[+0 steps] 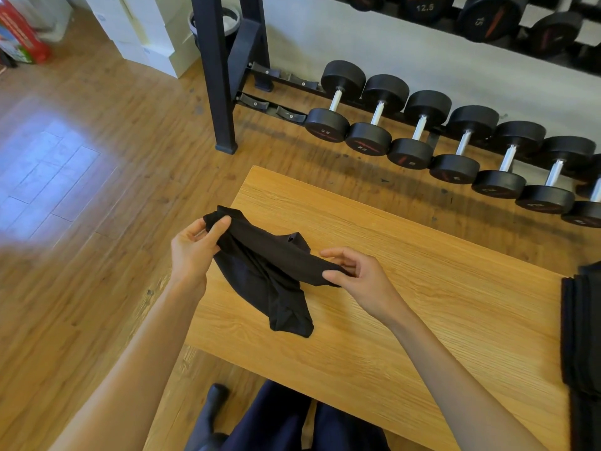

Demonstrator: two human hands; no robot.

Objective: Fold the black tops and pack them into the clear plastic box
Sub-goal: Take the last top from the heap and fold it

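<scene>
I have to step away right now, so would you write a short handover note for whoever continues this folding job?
Left hand: grips one end of the black top.
Right hand: pinches the other end.
The top hangs bunched between them, its lower part resting on the wooden table.
A stack of dark folded fabric lies at the table's right edge, partly cut off.
Done: possibly that stack. Left: spread and fold this top, then pack. The clear plastic box is not in view.
</scene>
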